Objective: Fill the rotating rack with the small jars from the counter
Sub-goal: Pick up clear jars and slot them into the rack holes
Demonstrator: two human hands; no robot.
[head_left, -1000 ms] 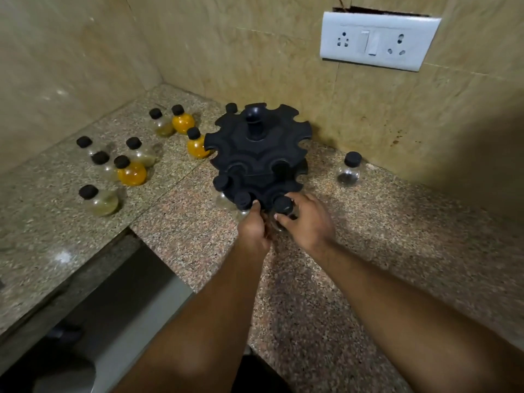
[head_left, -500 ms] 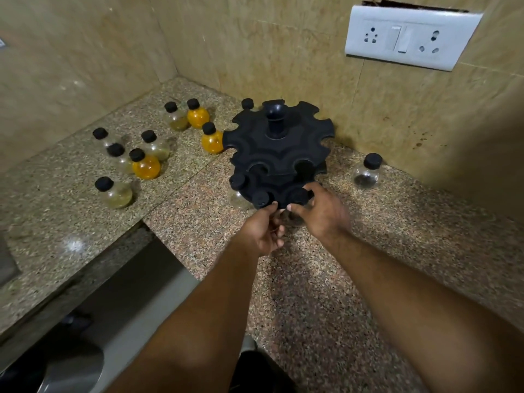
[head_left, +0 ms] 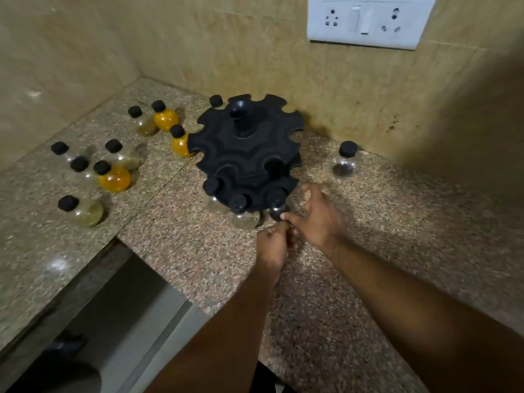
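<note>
A black two-tier rotating rack stands on the granite counter near the back wall. Three black-capped jars hang in its lower front slots, the rightmost jar just beyond my fingertips. My right hand hovers in front of it with fingers spread, holding nothing. Just below it, my left hand is loosely curled and empty. Several loose jars stand to the left, among them an orange jar and a pale jar. One clear jar stands alone on the right.
The counter bends in an L, and a gap drops to the floor at the lower left. A white socket plate is on the wall above the rack. Tiled walls close the corner.
Both hands have drawn back from the rack's front slot, leaving the rightmost jar hanging there. The right hand's fingers have spread. The view has shifted so the rack sits further right.
</note>
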